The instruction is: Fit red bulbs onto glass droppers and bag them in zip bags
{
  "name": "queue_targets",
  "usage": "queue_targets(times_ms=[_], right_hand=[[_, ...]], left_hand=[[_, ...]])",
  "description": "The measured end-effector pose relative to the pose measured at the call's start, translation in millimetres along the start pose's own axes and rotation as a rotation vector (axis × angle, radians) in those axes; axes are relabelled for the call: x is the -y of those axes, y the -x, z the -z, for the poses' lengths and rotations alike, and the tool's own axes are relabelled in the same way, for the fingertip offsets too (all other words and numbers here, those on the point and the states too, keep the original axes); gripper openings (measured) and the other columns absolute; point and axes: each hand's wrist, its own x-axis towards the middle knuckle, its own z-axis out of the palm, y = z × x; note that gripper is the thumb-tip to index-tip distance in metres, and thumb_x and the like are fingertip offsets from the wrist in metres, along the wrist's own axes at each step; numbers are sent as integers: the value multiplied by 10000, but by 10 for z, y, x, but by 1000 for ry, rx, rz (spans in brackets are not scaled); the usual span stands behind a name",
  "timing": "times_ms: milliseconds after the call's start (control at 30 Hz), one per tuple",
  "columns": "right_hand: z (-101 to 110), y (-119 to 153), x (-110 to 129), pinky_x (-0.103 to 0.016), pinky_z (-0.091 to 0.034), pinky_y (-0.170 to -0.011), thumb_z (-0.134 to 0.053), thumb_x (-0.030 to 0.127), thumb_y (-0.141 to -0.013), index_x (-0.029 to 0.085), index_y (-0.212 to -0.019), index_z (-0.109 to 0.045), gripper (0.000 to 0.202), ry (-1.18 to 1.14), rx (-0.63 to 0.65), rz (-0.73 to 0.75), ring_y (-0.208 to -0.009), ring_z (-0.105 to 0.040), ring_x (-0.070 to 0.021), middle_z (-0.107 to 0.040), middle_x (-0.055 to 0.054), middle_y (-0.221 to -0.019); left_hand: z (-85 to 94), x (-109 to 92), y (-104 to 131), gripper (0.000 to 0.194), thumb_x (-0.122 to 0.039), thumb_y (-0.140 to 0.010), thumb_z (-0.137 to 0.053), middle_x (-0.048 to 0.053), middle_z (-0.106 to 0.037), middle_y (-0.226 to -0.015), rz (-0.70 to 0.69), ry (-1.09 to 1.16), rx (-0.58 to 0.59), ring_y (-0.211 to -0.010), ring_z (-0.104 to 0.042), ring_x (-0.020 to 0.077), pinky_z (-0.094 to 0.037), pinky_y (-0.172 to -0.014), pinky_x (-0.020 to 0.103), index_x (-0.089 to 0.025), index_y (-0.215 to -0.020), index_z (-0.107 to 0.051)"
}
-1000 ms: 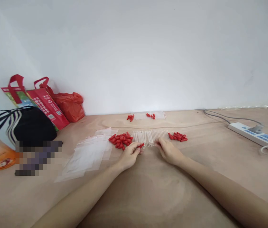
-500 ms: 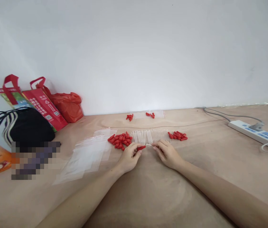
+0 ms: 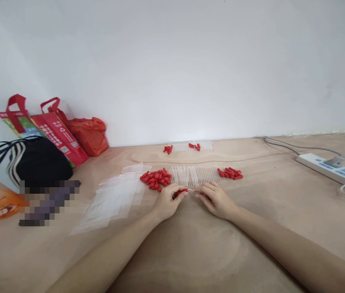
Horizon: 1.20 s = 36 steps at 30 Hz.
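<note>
While a red bulb point(image 3: 182, 192) sits pinched in the fingers of the left hand point(image 3: 168, 202), those of the right hand point(image 3: 219, 201) pinch a thin tube point(image 3: 191, 190) at its tip; behind, a row of tubes point(image 3: 195, 175) lies on the worktop point(image 3: 190, 244) between a large heap point(image 3: 156, 179) and a small heap point(image 3: 231, 173) of bulbs.

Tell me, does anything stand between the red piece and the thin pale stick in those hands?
Nothing visible does. The red piece in the left hand faces the pale stick in the right hand; whether they touch is unclear.
</note>
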Motion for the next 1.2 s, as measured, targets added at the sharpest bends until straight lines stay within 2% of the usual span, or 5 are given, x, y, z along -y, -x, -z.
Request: queue_targets(times_ms=[200,700,867,1033,1200], right_hand=[[-2,2,-10,-293,-352,-676,-386,228,-860,169,-930,-562,199,-8,-18,49,-688,-523,-139,-596,-55,-764],[51,-24,-60,-306,-263,-695,-394,117,-823,189,-951,-599,251,119,10,191,-618,-496,-107,-615,-25,-757],[33,-29,-34,-296,-246,-676,-409,126,-823,172,-859,-598,198,123,5,178,-611,-479,-104,-600,-19,-720],[13,-36,26,-286,-236,-644,-385,129,-834,147,-844,-579,195,165,-6,152,-605,-450,-112,-586,-29,-710],[-2,-31,42,-287,-217,-626,-374,134,-832,143,-800,-566,195,232,-31,176,-568,-403,-113,-569,-24,-684]], left_hand=[[36,-76,15,182,-275,-817,-481,27,-570,-724,-87,-31,-29,-669,-516,131,-405,-621,237,-151,-814,-615],[64,-80,48,161,-214,-827,-471,30,-564,-726,-182,-99,48,-667,-525,125,-418,-626,236,-148,-811,-616],[59,-92,44,150,-196,-829,-466,26,-563,-720,-230,-120,56,-665,-526,122,-418,-627,233,-146,-793,-603],[44,-79,43,163,-227,-839,-458,25,-549,-701,-258,-161,34,-648,-513,120,-412,-606,227,-141,-789,-588],[34,-97,43,177,-223,-851,-432,27,-531,-701,-319,-200,60,-642,-503,118,-403,-585,218,-134,-791,-573]])
